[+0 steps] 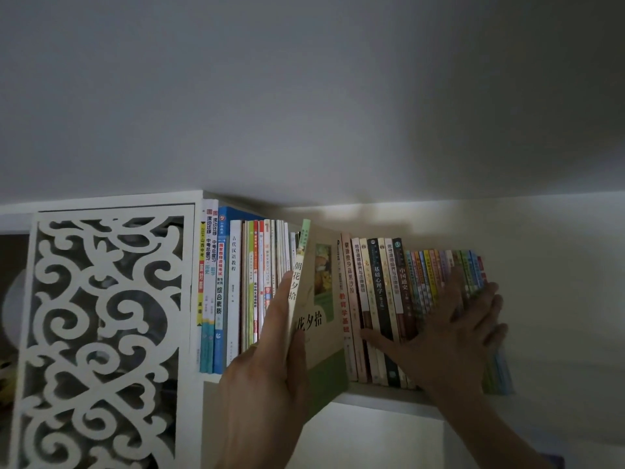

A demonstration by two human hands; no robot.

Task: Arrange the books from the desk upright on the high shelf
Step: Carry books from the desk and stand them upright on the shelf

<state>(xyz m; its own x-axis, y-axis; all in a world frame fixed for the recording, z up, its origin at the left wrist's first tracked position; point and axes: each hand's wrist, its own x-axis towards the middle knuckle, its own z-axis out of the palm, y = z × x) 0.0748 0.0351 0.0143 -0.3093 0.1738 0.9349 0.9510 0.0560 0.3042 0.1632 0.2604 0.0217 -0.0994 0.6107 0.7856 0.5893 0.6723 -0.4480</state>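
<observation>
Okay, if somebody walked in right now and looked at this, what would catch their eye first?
Probably the cream and green book, tilted in the gap at the middle of the high shelf with the left hand gripping its spine edge. To its right, the right hand lies spread flat against a leaning row of books, its fingers reaching some thin colourful spines. At far left stands a white carved scrollwork panel.
</observation>
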